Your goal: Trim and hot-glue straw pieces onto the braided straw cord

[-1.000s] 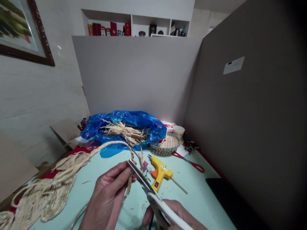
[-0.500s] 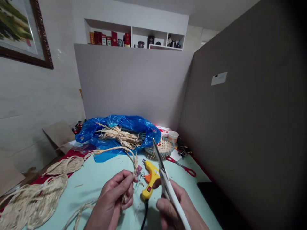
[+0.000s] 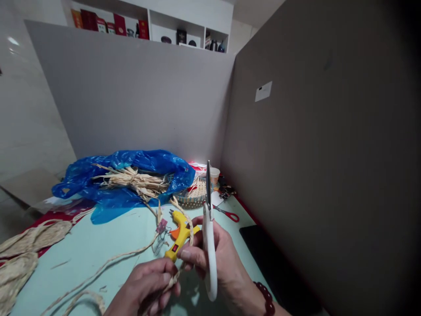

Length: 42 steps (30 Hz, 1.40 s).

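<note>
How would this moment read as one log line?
left hand: holds braided cord | right hand: holds same cord, white-handled scissors | yellow glue gun: on table

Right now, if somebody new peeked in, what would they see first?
Probably the big blue bag, crumpled around a bundle of straw at the far side of the table. Next, perhaps the bright yellow glue gun, lying just beyond the hands. Then the white scissors, pointing up in the right hand.
</note>
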Each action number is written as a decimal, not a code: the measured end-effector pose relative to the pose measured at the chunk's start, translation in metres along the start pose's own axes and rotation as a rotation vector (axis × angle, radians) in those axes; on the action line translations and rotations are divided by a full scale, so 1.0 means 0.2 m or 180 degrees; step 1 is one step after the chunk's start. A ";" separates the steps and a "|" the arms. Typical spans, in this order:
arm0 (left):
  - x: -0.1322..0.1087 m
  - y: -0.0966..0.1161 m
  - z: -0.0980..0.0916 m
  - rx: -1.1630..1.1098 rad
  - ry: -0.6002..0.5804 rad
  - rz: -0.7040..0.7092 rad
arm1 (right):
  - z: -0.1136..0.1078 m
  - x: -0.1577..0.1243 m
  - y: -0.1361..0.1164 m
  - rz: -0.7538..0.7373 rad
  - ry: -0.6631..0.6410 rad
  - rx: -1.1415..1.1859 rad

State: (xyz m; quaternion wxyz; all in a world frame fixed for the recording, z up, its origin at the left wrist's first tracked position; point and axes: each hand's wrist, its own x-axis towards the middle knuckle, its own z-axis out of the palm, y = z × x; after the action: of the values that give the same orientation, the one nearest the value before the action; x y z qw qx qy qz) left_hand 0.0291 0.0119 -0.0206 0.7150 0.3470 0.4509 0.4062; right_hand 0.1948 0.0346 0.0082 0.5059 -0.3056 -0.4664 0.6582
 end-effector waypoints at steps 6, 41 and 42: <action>-0.08 0.05 0.05 0.0389 0.0575 0.0967 | 0.04 -0.02 0.02 0.0011 -0.0302 0.0024; -0.18 0.18 0.05 -0.0431 0.0986 0.1539 | 0.12 -0.07 0.12 0.0906 -0.0824 0.0095; -0.18 0.18 0.05 -0.0471 0.0973 0.1523 | 0.12 -0.06 0.13 0.0958 -0.0781 0.0115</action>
State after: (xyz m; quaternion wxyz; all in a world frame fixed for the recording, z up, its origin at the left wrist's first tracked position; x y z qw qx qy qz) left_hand 0.0197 -0.0065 0.0284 0.5461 0.3251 0.4279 0.6426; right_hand 0.1682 0.0137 -0.0075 0.3465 -0.2802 -0.4617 0.7670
